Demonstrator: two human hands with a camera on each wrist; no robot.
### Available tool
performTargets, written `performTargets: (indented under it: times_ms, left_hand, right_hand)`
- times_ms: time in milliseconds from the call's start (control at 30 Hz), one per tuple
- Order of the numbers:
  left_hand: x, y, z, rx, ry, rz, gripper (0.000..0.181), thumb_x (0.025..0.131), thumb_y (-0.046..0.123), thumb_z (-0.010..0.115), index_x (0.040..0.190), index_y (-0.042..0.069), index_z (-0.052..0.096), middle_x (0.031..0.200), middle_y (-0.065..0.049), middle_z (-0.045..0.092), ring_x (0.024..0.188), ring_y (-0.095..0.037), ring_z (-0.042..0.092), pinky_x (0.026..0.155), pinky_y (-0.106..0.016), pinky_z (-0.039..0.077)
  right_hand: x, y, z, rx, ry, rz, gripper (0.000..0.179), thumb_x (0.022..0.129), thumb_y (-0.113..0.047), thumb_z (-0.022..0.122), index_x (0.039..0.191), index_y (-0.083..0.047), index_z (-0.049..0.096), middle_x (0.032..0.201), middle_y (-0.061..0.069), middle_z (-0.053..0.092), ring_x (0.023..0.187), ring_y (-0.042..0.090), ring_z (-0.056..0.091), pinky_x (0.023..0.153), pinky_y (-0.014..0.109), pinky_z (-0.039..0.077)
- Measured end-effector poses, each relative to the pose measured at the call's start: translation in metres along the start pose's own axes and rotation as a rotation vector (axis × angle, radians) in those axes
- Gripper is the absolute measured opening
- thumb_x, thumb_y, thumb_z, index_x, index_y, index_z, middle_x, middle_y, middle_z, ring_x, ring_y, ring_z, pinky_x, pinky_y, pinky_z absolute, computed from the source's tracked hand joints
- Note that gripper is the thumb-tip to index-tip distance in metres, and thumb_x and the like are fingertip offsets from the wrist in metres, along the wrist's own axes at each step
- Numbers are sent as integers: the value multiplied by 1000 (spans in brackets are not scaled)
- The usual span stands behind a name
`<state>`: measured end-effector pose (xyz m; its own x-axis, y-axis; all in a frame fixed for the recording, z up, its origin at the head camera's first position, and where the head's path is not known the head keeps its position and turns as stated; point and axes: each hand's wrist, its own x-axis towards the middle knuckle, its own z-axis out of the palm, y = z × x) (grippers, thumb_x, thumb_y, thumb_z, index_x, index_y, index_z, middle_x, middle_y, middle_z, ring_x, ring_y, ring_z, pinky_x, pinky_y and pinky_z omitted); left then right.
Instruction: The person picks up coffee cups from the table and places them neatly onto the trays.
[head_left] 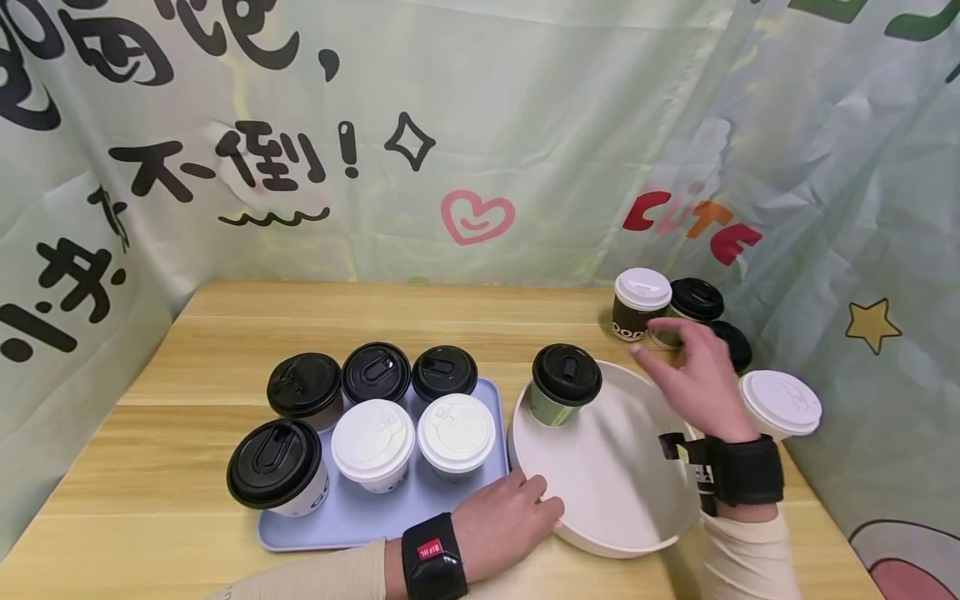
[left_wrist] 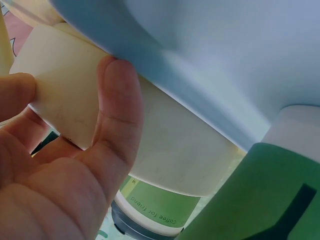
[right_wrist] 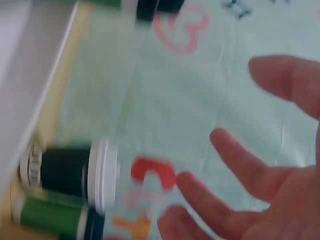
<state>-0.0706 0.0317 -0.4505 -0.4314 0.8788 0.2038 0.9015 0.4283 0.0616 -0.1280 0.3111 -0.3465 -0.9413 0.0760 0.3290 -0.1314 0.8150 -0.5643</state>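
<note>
My left hand grips the near-left rim of a round cream tray. In the left wrist view, its thumb lies against the outer wall, with other fingers at the rim. Inside that tray, near its back left, stands a green paper coffee cup with a black lid. My right hand hovers over the tray's back right side, fingers spread and holding nothing. Just beyond its fingertips is a dark cup with a white lid. Beside it stands a green cup with a black lid, partly hidden by the hand.
A blue rectangular tray sits at left with several black-lidded and white-lidded cups. At the far right are another black lid and a white-lidded cup. A printed cloth hangs behind the wooden table.
</note>
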Motion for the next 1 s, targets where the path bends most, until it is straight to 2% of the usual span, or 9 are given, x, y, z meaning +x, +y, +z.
performTargets:
  times_ms: [67, 167, 300, 400, 433, 533, 633, 733, 1000]
  left_hand:
    - [0, 0, 0, -14, -15, -3, 14, 106, 32, 60, 107, 21, 70, 92, 3, 60, 79, -11, 56, 68, -22, 46]
    - [1, 0, -1, -28, -30, -6, 15, 106, 31, 59, 108, 21, 70, 92, 3, 61, 80, -11, 56, 69, -22, 47]
    - [1, 1, -1, -35, -37, -7, 15, 106, 32, 59, 108, 21, 70, 92, 3, 61, 80, -10, 56, 69, -22, 47]
    - [1, 1, -1, -35, -39, -5, 15, 106, 31, 60, 108, 21, 69, 92, 3, 60, 80, -10, 56, 70, -22, 47]
    - [1, 0, -1, -36, -39, -6, 15, 106, 31, 60, 108, 21, 69, 92, 3, 60, 80, -10, 56, 70, -22, 47]
    - [1, 0, -1, -39, -40, -11, 14, 106, 31, 60, 109, 21, 69, 93, 3, 60, 81, -11, 55, 70, -22, 46]
    - [1, 0, -1, -41, -40, -13, 14, 106, 31, 59, 109, 21, 69, 93, 3, 60, 81, -11, 55, 70, -22, 46]
    - [1, 0, -1, -42, -40, -11, 14, 106, 31, 59, 110, 21, 69, 93, 3, 60, 80, -11, 55, 69, -21, 46]
    - [0, 0, 1, -13, -9, -2, 13, 105, 31, 61, 107, 21, 69, 91, 3, 60, 79, -11, 56, 68, -21, 46]
  right_hand:
    - [0, 10, -9, -45, 43, 62, 52, 98, -30, 67, 135, 5, 57, 138, 34, 49, 133, 55, 34, 108, 67, 17]
    - [0, 25, -24, -101, 60, 195, 62, 100, -35, 59, 141, 9, 48, 141, 42, 40, 137, 58, 23, 110, 69, 6]
    - [-5, 41, -40, -116, 56, 406, 81, 100, -44, 56, 155, 9, 28, 156, 45, 8, 144, 58, -4, 110, 74, -1]
    - [-7, 52, -45, -83, 67, 539, 94, 99, -49, 58, 161, 4, 12, 160, 38, -19, 144, 57, -23, 110, 78, -4]
    - [-6, 56, -45, -77, 64, 571, 96, 98, -50, 59, 162, 3, 9, 160, 37, -24, 143, 57, -27, 110, 78, -6]
    - [-3, 65, -42, -102, 18, 628, 99, 98, -53, 58, 162, 3, 6, 158, 42, -20, 140, 64, -26, 108, 79, -8]
    - [1, 71, -39, -165, -55, 657, 99, 96, -57, 55, 160, 6, 11, 153, 51, -3, 137, 71, -11, 106, 80, -5]
    - [4, 74, -37, -205, -95, 678, 99, 96, -60, 52, 159, 6, 14, 148, 54, 8, 134, 72, 1, 104, 79, -1]
    - [2, 76, -39, -184, -97, 706, 98, 98, -56, 52, 161, 6, 8, 151, 54, -3, 134, 75, -25, 105, 78, -19]
